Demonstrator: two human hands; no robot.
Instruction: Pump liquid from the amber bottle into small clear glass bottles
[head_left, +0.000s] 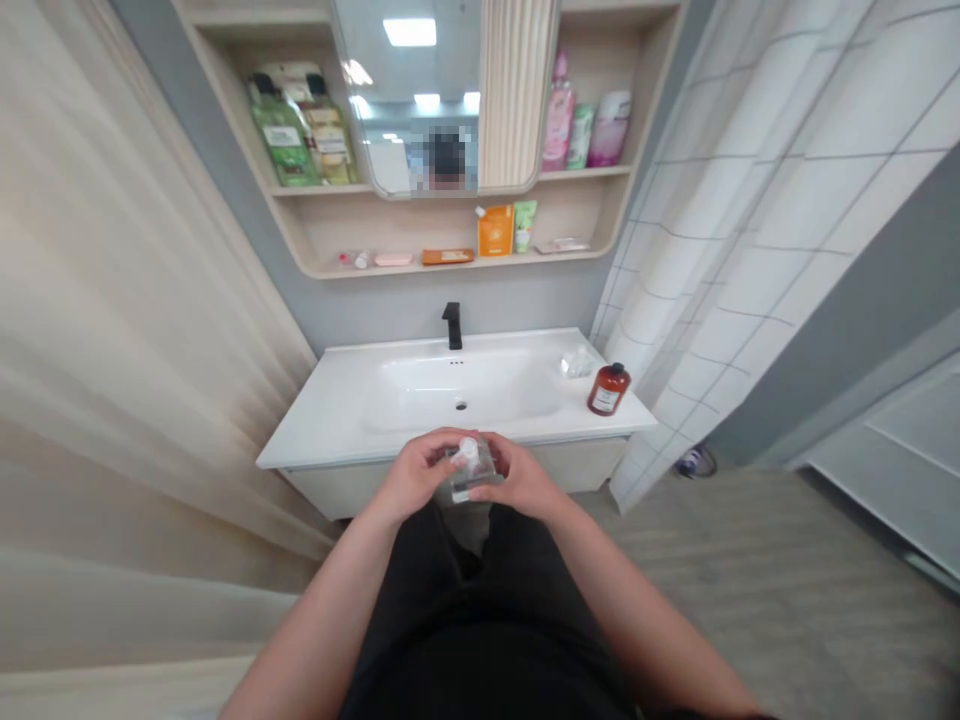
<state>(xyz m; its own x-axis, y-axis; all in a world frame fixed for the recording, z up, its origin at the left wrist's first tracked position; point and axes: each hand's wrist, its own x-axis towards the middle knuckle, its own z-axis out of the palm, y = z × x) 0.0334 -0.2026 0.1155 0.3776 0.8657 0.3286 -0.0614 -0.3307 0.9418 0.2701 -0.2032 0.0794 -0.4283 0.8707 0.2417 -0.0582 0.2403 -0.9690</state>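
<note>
Both my hands hold a small clear container (pixel 480 470) in front of the sink's front edge. It looks boxy and see-through, and a round white piece, perhaps a cap, shows at its upper part. The fingers of my left hand (pixel 420 472) close on its left side, with the thumb by the white piece. My right hand (pixel 523 484) grips the right side, its thumb along the lower edge. My fingers hide part of the container, and its exact kind is unclear.
Ahead lies a white sink (pixel 405 395) with a black faucet (pixel 453 326). On the counter's right stand a brown bottle (pixel 608 390) and crumpled clear plastic (pixel 575 363). Above hangs a mirrored shelf cabinet (pixel 315 235) with toiletries. Curtains (pixel 150 330) flank the left side.
</note>
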